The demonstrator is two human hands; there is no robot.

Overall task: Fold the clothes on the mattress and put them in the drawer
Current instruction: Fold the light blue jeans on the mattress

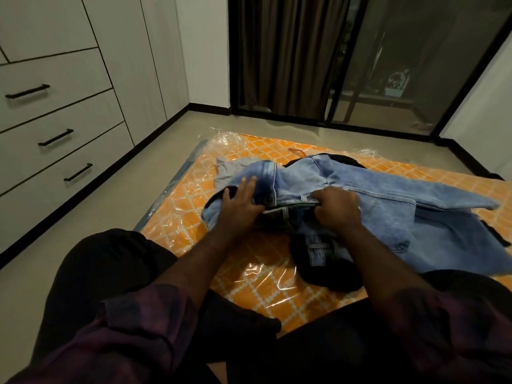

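Head view: The person is kneeling at the near edge of the mattress (249, 289), which is lying on the floor in clear plastic wrap. A pair of light blue jeans (360, 189) is lying across it, waistband toward the person and legs running off to the right. The left hand (239, 205) is lying on the left side of the waistband with fingers straight and spread, probably pinning the cloth so that it does not slide. The right hand (336, 206) is curling its fingers over the waistband edge and gripping it, apparently to pull the band straight before the first fold. A grey garment (230, 170) is lying beneath the jeans at the far left, and a black garment (327, 275) is lying under the near edge, both unfolded. The drawers (55, 134) are standing closed in the cabinet on the left, well apart from the mattress.
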